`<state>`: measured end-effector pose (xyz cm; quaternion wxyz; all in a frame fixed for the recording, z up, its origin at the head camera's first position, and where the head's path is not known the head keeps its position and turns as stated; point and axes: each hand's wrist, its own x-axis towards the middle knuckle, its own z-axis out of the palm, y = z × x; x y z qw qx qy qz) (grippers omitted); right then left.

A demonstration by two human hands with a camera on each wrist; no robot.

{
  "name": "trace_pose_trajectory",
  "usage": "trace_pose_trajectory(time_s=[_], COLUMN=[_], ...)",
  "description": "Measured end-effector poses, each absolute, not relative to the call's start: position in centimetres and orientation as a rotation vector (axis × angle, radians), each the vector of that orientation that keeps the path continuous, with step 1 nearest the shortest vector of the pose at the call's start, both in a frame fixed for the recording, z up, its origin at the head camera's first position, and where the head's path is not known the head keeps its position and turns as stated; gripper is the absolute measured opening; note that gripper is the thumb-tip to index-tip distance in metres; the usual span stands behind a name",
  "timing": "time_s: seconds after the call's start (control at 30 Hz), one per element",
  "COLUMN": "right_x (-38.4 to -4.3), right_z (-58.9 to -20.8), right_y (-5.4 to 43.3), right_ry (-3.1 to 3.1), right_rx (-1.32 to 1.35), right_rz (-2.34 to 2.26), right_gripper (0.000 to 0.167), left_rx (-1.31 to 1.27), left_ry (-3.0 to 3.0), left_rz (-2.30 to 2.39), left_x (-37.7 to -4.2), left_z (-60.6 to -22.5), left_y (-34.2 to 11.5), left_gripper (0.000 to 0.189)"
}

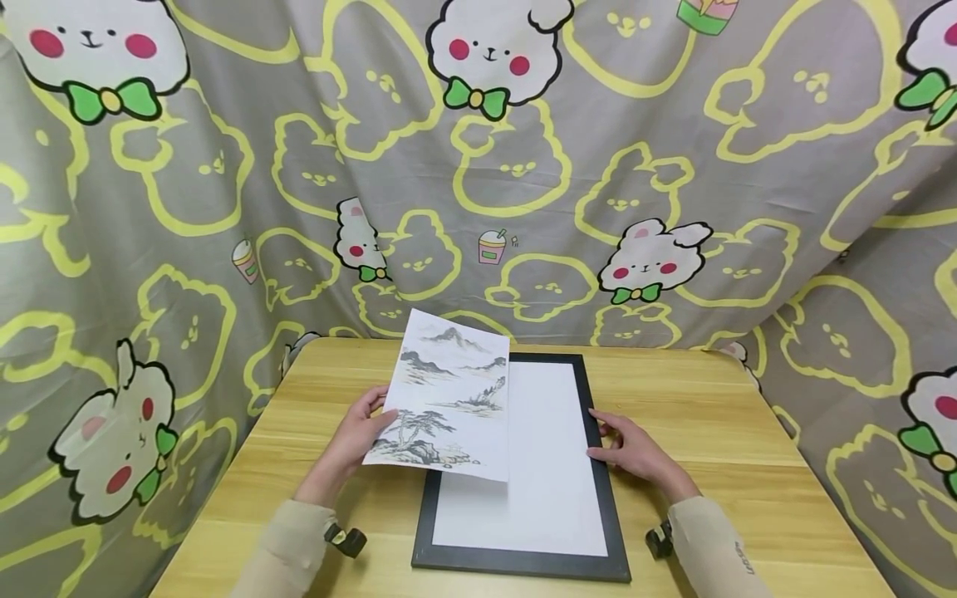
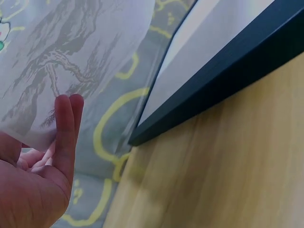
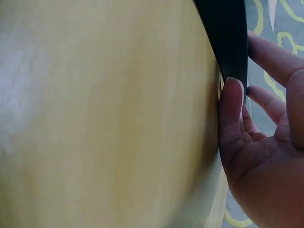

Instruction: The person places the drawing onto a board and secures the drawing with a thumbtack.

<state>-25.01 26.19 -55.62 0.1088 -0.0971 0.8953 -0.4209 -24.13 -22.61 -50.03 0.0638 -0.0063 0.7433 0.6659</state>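
Note:
My left hand (image 1: 362, 432) pinches the left edge of a white paper sheet (image 1: 463, 440) printed with an ink landscape of mountains and pines. Raised and tilted, the sheet overlaps the left part of a black picture frame (image 1: 523, 562) in the head view. White backing fills the frame, which lies flat on the table. My right hand (image 1: 631, 448) holds the frame's right rail, thumb and index finger on its top. From the right wrist view, other fingertips (image 3: 232, 95) sit against the rail's outer side. The left wrist view shows the left fingers (image 2: 65, 123) at the sheet's corner.
The wooden table (image 1: 748, 482) runs out on both sides of the frame. A grey curtain (image 1: 419, 183) with cartoon rabbits hangs behind and around the table. Each wrist carries a small black camera, one by the left sleeve (image 1: 280, 540).

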Motion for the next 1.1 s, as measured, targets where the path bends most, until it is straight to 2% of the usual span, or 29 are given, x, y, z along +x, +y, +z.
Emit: trace_pose_trajectory(time_s=[0.37,1.1], right_x=[-25.0,-25.0], right_z=[-55.8,-55.7], right_y=[26.1,26.0], right_ry=[2.625,2.65], right_rx=[-0.288,-0.256], right_rz=[-1.246,-1.226], right_gripper=[0.08,0.08], left_rx=[0.047,0.145], left_ry=[2.088,2.139], left_rz=[2.082,1.915], left_x=[-23.4,-22.7], left_z=[-51.1,-53.0], left_y=[-20.0,-15.9], left_gripper=[0.046,0.049])
